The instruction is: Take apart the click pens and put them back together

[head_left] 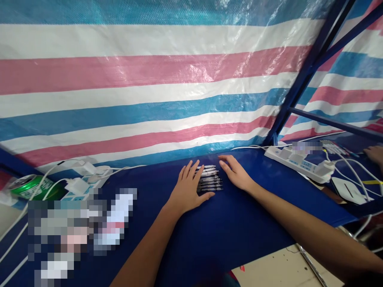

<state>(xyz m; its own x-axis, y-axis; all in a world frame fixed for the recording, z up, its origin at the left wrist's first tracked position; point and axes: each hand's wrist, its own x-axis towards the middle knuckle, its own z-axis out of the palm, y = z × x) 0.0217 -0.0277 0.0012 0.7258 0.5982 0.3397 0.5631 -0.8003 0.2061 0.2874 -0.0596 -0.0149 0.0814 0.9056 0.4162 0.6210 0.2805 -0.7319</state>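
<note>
Several slim pens (211,179) lie side by side in a row on the dark blue tabletop (191,239). My left hand (187,189) rests over their left ends, palm down, with its fingers stretched out and the thumb apart near the closest pen. To the right of the row, my right hand (235,171) lies on its side by the pens' other ends, a small gap away from them. Its fingers are loosely bent and apart from the thumb, and nothing shows in it. The pens' left ends are hidden under my left hand.
A white power strip (299,164) with plugs and cables stands at the right, another power strip (89,185) at the left beside a green can (32,186). Blurred items cover the left front. Striped sheeting (149,91) closes off the back. Another person's hand (375,154) shows at the right edge.
</note>
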